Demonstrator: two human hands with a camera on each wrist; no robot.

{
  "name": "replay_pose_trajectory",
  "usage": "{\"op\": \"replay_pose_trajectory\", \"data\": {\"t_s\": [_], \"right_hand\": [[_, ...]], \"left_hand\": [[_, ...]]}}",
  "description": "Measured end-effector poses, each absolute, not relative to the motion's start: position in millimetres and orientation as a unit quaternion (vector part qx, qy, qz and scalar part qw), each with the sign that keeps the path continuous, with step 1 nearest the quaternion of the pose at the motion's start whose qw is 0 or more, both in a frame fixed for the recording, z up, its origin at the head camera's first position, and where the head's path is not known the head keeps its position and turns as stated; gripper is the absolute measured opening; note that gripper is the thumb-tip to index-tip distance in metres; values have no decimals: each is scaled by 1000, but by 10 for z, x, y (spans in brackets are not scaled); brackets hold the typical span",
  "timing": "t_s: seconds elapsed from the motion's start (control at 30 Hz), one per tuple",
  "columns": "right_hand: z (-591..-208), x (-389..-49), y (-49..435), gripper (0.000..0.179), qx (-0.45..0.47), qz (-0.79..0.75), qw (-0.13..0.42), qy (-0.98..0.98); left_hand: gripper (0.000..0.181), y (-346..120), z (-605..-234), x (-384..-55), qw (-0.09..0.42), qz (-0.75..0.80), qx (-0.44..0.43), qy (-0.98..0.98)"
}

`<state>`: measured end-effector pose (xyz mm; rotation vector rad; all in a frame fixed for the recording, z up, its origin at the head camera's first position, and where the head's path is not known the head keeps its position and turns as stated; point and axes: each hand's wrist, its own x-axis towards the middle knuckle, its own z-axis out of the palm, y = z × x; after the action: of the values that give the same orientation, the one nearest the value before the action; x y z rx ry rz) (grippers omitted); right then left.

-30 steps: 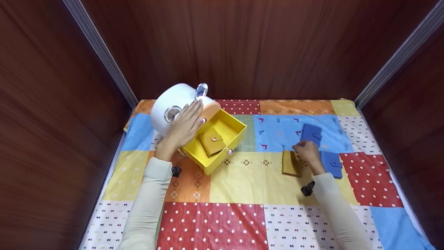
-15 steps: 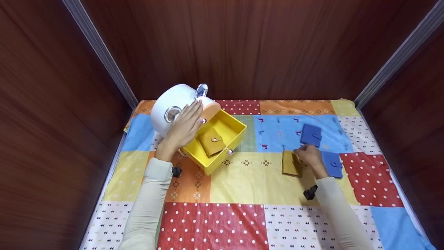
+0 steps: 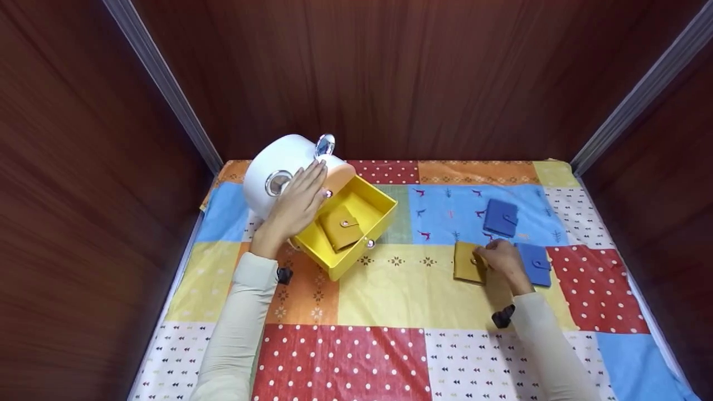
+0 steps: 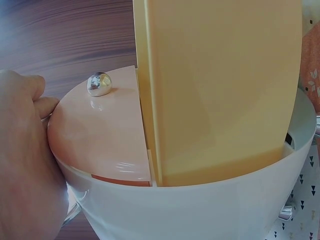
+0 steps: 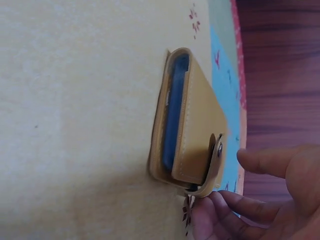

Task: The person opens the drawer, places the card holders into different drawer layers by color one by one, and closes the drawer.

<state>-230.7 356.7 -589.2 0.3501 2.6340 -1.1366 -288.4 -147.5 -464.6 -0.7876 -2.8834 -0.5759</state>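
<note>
My left hand [image 3: 298, 203] rests with straight fingers on a white rounded drawer box [image 3: 278, 153]. In the left wrist view, the fingers touch the rim beside its peach drawer front [image 4: 102, 135], which has a silver knob. The lower yellow drawer [image 3: 374, 220] stands pulled out, with a mustard snap card holder [image 3: 341, 228] inside. On the right, my right hand [image 3: 501, 257] is at a second mustard card holder [image 3: 464, 262] lying on the cloth. Its fingertips [image 5: 205, 217] touch near the snap strap, while the thumb [image 5: 262, 161] stands apart. Blue inner sleeves show at that holder's edge.
Two blue card holders lie right of the second mustard one: the upper [image 3: 500, 217] farther back, the lower [image 3: 535, 266] beside my right hand. A patchwork cloth [image 3: 384, 295] covers the table. Dark wood panels [image 3: 367, 78] rise at the back and both sides.
My right hand has moved slightly back toward me, from the upper blue card holder to the mustard one's strap side. My left hand and the drawer box have stayed in place.
</note>
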Motion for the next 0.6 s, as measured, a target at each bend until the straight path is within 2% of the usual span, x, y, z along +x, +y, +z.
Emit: {"op": "replay_pose_trajectory", "data": {"t_s": [0.17,0.6], "right_hand": [[-5928,-2253,3577,42,130,-402,141,895],[-6013,-2280,3582,41,149,-414,136,887]], "left_hand": [[59,-1473,-4642,-2884,52,-188,-258,-946],[59,-1469,-4663,-2885,55,-184,-261,-946]]}}
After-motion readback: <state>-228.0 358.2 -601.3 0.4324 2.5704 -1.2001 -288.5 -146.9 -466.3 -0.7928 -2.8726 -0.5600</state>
